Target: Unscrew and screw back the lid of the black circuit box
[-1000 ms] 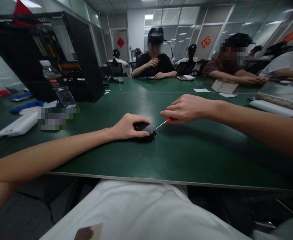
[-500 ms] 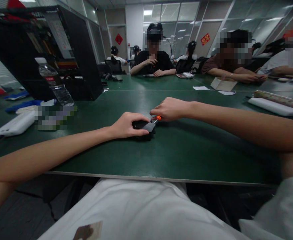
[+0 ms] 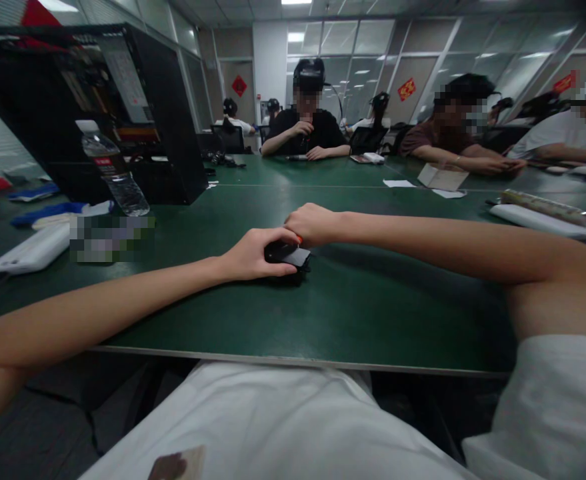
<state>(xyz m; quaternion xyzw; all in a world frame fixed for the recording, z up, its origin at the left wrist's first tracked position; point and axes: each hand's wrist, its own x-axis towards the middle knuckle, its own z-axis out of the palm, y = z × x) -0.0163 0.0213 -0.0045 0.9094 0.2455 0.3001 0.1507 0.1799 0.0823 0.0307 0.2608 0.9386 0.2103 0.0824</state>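
My left hand [image 3: 260, 255] is wrapped round a black mouse-shaped device [image 3: 280, 252] with a grey flat part at its right end, low over the table. Thumb and fingers clasp it from both sides. Right behind it, my right hand [image 3: 310, 223] is curled with the back of the hand towards me. A bit of orange handle of a small screwdriver [image 3: 299, 240] shows under its fingers, beside the left fingertips. The screwdriver's shaft and tip are hidden here, as are most of the right fingers.
On the left stand an open black computer case [image 3: 173, 120] and a water bottle [image 3: 115, 173], near a white power strip [image 3: 33, 250]. A small box [image 3: 443, 177] and a white bar-shaped thing [image 3: 540, 220] lie right on the green table [image 3: 397, 320]. Several people sit beyond.
My right hand has moved left and curled in over the screwdriver, hiding its shaft. My left hand keeps its hold on the device. The view has tilted slightly up.
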